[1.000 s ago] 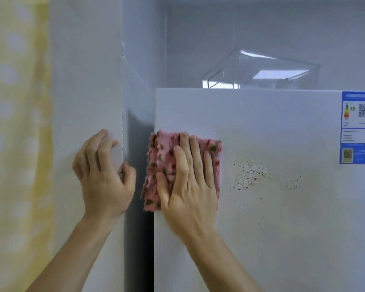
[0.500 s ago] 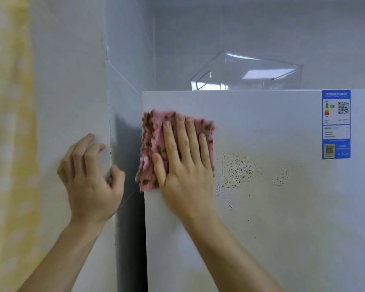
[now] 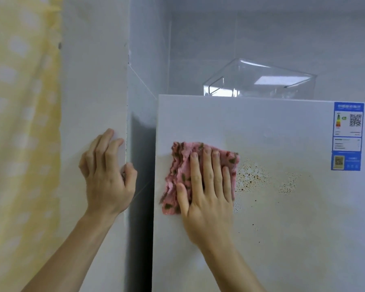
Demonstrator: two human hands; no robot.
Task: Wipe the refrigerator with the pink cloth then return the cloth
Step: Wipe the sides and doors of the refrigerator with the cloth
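two brown patches [image 3: 251, 174] on the refrigerator [image 3: 293, 232] sat unwiped beside the pink cloth [image 3: 178, 171] under the flat right hand [image 3: 207, 197] (left hand [image 3: 108, 180] gripped the wall corner [image 3: 116, 91]).

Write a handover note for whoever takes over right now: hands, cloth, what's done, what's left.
Right hand: flat, pressing the pink cloth on the refrigerator front, near its left edge.
Left hand: grips the wall corner.
Done: cloth fetched and on the refrigerator.
Left: brown speckles just right of the cloth, a fainter patch further right; then return the cloth.
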